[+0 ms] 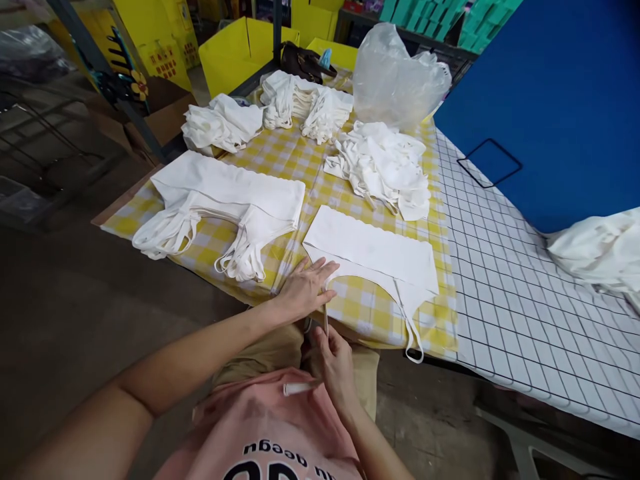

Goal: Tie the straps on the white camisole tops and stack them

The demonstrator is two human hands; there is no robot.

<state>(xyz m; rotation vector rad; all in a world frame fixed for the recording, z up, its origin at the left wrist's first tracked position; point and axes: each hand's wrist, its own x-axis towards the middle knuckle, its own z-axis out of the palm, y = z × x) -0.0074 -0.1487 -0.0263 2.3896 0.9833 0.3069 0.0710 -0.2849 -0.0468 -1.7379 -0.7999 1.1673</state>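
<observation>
A white strappy crop top (373,247) lies flat near the table's front edge, its wide band away from me. My left hand (306,288) rests on the top's left side with fingers spread, close to where a strap begins. Just below the edge, my right hand (336,357) pinches that thin strap, which is stretched toward me. The other strap (414,340) hangs loosely over the edge on the right. To the left of my hands is a neat stack of similar white tops (230,190), straps gathered toward me.
A yellow checked cloth (285,160) covers the table. Crumpled white garments (383,163) lie behind the flat top, with more white piles (223,123) at the back left. A clear plastic bag (397,80) stands at the back. On the right are a grid-patterned surface (505,280) and blue panel (545,100).
</observation>
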